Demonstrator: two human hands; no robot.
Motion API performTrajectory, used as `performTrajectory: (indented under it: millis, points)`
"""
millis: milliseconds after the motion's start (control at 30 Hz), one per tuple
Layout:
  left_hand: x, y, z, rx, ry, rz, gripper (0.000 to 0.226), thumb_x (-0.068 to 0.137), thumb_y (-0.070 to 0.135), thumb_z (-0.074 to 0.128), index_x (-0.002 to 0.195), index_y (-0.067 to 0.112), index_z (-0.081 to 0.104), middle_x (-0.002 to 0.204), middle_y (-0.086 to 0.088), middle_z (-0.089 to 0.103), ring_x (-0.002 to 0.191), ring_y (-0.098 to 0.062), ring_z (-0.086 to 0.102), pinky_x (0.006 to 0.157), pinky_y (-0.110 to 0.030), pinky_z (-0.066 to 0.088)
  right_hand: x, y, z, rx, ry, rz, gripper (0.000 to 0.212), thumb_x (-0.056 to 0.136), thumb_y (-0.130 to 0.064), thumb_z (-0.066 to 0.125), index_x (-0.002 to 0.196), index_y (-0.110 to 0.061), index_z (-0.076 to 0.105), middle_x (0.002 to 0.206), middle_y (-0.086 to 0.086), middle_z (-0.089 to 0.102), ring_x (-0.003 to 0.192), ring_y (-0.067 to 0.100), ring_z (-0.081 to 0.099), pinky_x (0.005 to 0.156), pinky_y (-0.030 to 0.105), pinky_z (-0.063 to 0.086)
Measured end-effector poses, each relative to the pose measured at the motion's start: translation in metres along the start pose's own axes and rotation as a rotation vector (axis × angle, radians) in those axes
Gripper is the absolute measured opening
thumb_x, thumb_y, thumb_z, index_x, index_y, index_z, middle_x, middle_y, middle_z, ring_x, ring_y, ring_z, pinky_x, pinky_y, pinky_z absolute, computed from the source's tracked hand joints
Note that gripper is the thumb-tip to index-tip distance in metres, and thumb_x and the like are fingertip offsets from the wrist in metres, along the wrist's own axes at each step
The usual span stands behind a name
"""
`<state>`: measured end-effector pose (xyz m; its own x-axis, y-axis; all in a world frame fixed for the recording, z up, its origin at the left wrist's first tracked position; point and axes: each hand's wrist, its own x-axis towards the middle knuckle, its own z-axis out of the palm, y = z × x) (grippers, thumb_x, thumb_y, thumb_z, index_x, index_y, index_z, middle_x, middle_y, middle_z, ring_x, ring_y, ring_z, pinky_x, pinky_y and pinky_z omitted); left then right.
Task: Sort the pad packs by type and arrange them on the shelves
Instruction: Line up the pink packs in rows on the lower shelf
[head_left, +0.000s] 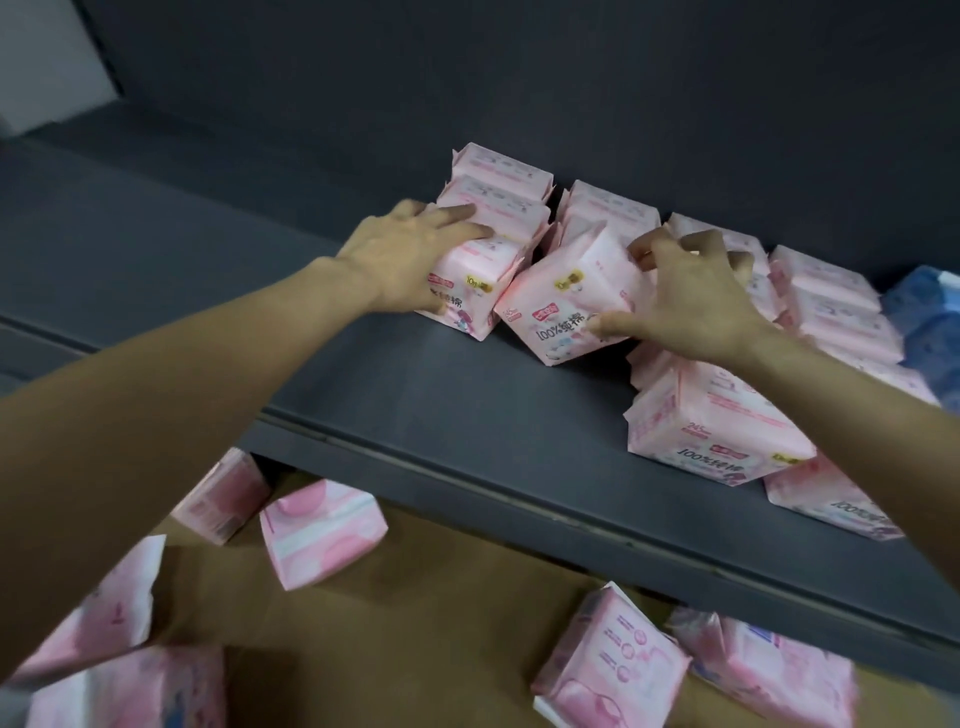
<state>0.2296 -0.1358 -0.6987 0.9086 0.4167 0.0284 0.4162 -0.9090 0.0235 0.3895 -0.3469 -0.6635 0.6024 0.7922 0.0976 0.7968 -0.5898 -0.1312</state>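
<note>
Several pale pink pad packs stand in rows at the back of the dark grey shelf (441, 395). My left hand (400, 254) rests with straight fingers on the leftmost front pack (470, 291), pressing it against the row behind. My right hand (691, 301) grips a tilted pink pack (561, 306) between thumb and curled fingers, just right of the left one. More pink packs (711, 426) lie flat near the shelf's front right.
A blue pack (930, 322) sits at the shelf's far right. Below the shelf edge, a brown cardboard surface (415, 623) holds several loose brighter pink packs (322, 530). The shelf's left half is bare.
</note>
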Motion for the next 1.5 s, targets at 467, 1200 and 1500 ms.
performTrajectory:
  millis: [467,1200,1500]
  points:
    - [-0.002,0.007,0.009,0.006,0.012,-0.013,0.088,0.081,0.032,0.069,0.149,0.039,0.014,0.159,0.011,0.009,0.136,-0.030,0.023,0.086,-0.042,0.045,0.007,-0.024,-0.029,-0.105,-0.041,-0.086,0.079,0.069,-0.041,0.074,0.137,-0.028,0.036,0.105,0.010,0.061,0.104,0.032,0.054,0.077,0.033,0.035]
    - [0.009,0.022,0.002,-0.012,0.027,0.127,0.099,0.065,0.042,0.082,0.140,0.012,0.025,0.143,-0.005,0.038,0.129,-0.024,0.038,0.091,-0.042,0.045,0.000,-0.019,0.006,-0.378,-0.103,-0.211,0.078,0.074,-0.057,0.068,0.133,-0.014,0.039,0.132,0.006,0.051,0.109,0.032,0.055,0.096,0.039,0.039]
    - [0.010,0.025,0.004,-0.030,0.018,0.026,0.098,0.070,0.038,0.081,0.143,0.019,0.021,0.158,-0.001,0.016,0.145,-0.015,0.013,0.095,-0.042,0.042,0.008,-0.016,0.015,-0.234,-0.099,-0.077,0.070,0.079,-0.048,0.067,0.131,-0.012,0.038,0.133,0.007,0.051,0.120,0.027,0.049,0.101,0.041,0.035]
